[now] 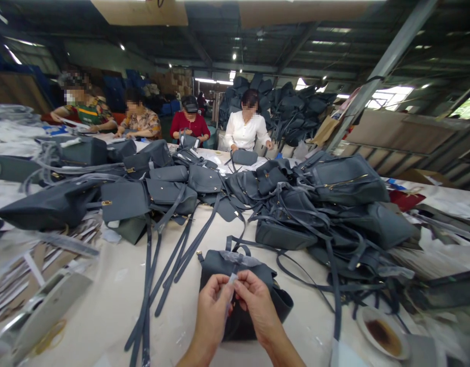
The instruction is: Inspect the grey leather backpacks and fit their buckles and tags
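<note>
Along a wide factory worktop, we face a big heap of dark grey bags that runs across the middle, with more dark bags piled high behind it. On the far side, a co-worker in a white blouse has both hands on a bag, and a co-worker in a red top sits just beside. Long grey straps lie loose on the worktop nearer us, and a white dish with a brown stain sits off to our right. Directly in front of us lies a dark grey backpack, its straps trailing. Above it, our left hand and right hand are closed, pinching a small pale strip between them.
</note>
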Tool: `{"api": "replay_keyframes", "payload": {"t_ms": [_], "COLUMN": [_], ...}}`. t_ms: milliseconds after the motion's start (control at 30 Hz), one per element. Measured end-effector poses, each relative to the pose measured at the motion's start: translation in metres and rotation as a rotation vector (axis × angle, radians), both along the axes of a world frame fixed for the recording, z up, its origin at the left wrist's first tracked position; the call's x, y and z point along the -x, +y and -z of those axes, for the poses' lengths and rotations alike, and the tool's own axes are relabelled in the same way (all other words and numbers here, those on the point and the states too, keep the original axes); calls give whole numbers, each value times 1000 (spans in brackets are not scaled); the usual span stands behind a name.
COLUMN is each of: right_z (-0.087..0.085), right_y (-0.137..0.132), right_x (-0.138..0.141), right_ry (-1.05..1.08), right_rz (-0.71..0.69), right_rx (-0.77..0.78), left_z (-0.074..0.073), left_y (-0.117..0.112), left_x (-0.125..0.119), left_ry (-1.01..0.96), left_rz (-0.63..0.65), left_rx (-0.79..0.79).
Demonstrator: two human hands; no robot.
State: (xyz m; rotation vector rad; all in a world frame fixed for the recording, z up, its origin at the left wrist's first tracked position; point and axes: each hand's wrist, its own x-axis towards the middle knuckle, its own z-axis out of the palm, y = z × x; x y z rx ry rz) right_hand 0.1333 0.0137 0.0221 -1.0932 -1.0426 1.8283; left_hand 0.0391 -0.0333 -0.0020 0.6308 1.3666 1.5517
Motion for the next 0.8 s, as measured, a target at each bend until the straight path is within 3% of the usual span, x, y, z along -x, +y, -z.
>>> {"api": "replay_keyframes", "payload": {"t_ms": [300,400,500,633,700,800], "right_z": [12,8,0,-2,4,15], "right_y": [-2,-4,-10,-12,-7,2], "right_x": [2,2,2,4,7,10], "right_ry": [-157,-221,-191,-70,-91,-131], "right_rz": [114,113,100,128,201,264], "right_rx": [-152,-227,-221,-212,-241,-284], "left_z": [16,10,-7,-26,-24,-7], "left_y": [3,3,2,3,8,18], "left_x": [7,6,4,8,12,18], "left_ry": [-16,41,28,-111,-237,-416], "left_rz": [-39,-69,-47,11,76,184], "left_rx": [-36,-38,-16,95,193,332]}}
